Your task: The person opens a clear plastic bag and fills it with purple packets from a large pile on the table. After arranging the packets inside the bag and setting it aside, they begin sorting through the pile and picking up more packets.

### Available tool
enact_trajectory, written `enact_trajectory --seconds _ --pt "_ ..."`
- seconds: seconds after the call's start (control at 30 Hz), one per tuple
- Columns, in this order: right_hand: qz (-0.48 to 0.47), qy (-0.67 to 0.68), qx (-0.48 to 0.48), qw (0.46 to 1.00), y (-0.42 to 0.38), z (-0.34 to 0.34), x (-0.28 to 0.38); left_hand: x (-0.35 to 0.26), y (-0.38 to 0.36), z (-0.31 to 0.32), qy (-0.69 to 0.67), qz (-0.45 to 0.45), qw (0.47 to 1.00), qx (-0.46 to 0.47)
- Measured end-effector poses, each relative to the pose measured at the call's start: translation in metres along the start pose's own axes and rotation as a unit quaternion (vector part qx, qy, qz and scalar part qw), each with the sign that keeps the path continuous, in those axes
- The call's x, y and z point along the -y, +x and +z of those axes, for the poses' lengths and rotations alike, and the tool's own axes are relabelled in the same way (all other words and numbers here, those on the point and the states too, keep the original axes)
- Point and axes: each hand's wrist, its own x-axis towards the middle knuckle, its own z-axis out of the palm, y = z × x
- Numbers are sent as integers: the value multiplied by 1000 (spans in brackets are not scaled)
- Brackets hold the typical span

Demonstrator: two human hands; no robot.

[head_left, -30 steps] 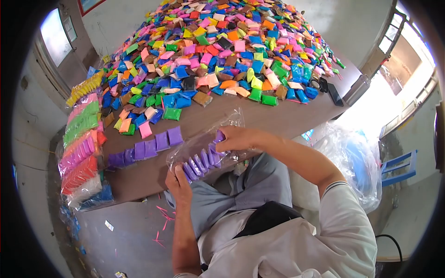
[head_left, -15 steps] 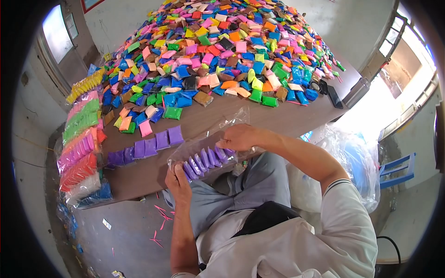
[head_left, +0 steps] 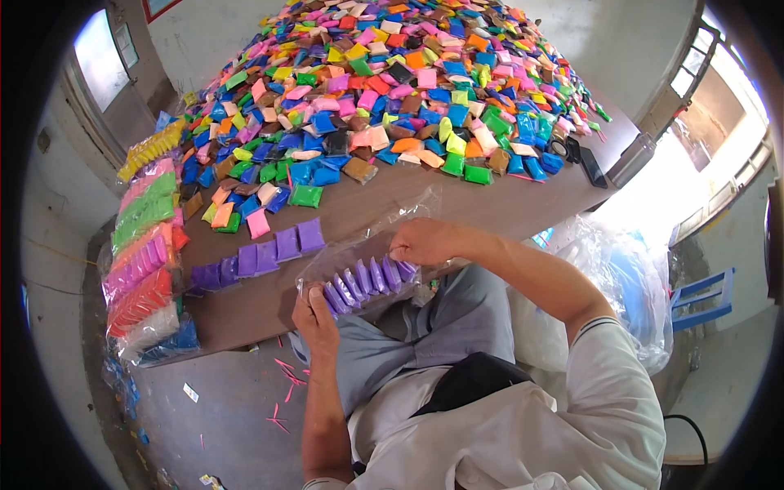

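A clear plastic bag (head_left: 333, 267) lies across my lap at the table's front edge, with a row of small purple packets (head_left: 367, 279) standing side by side in it. My left hand (head_left: 315, 317) grips the bag's left end, thumb up beside the first packet. At the right end of the row, my right hand (head_left: 420, 242) has its fingers curled down onto the last purple packet; its fingertips are partly hidden. Beyond the bag, more purple packets (head_left: 266, 256) lie in a line on the table (head_left: 392, 196).
A large heap of multicoloured packets (head_left: 376, 90) covers the back of the table. Filled bags sorted by colour (head_left: 143, 245) line the left edge. A phone (head_left: 592, 167) and a metal flask (head_left: 633, 159) lie at the right. A blue stool (head_left: 702, 298) stands beyond big plastic bags (head_left: 621, 286).
My right hand has shifted slightly to the right along the row. The purple packets in the bag stand a little more upright; my left hand keeps its hold.
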Motion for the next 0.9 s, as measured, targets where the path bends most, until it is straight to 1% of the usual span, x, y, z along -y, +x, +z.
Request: enact_trajectory --seconds 0.13,0.17,0.23,0.37,0.43,0.53,0.63,0.67,0.73,0.83,0.9 --pt "-7 -22 -45 999 6 17 -4 -2 -1 2 -8 5 1000 -10" --pt "-1 -13 -38 999 5 16 -3 -1 -1 1 -6 4 1000 -10" --pt "9 1 -22 1000 1 7 5 3 -1 1 -2 3 1000 -13" --pt "26 -7 -47 999 -4 2 -10 2 -2 -1 -2 -1 1000 -5" --pt "33 4 -71 997 -16 -19 5 4 -2 1 -5 3 1000 -13" --pt "42 130 -72 988 -25 -46 18 4 -2 0 3 3 1000 -11" --pt "42 187 -164 968 -14 -64 40 2 -3 1 -3 11 1000 -21" --pt "2 156 -187 970 -6 -65 45 5 -4 2 -17 -3 1000 -19" --pt "-80 94 -235 964 20 -65 62 0 -3 1 -15 -1 1000 -16" --pt "-141 -47 -168 974 83 -46 64 -1 -3 -1 -14 -3 1000 -7" --pt "-136 -73 -135 979 112 -33 65 -3 -2 -1 -19 -2 1000 -1"
